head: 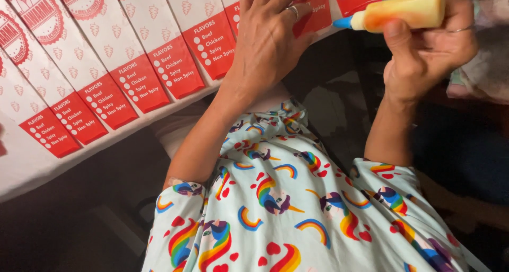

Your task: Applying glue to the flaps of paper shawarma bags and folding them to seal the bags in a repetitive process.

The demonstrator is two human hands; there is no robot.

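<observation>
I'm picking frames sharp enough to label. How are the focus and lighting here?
Head view: paper sleeves evenly lit and sharp; left hand crisp; right hand and glue bottle slightly motion-blurred; area under the table edge falls into deep shadow.

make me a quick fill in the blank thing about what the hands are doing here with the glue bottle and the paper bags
1. The right hand holds a yellow glue bottle whose nozzle tip is ____ in colour.
2. The left hand presses flat on one of the red and ____ paper bags.
3. The bags lie overlapping in a ____ on the white table.
4. The person's garment is printed with rainbows and ____.

Missing words: blue; white; row; unicorns
</observation>
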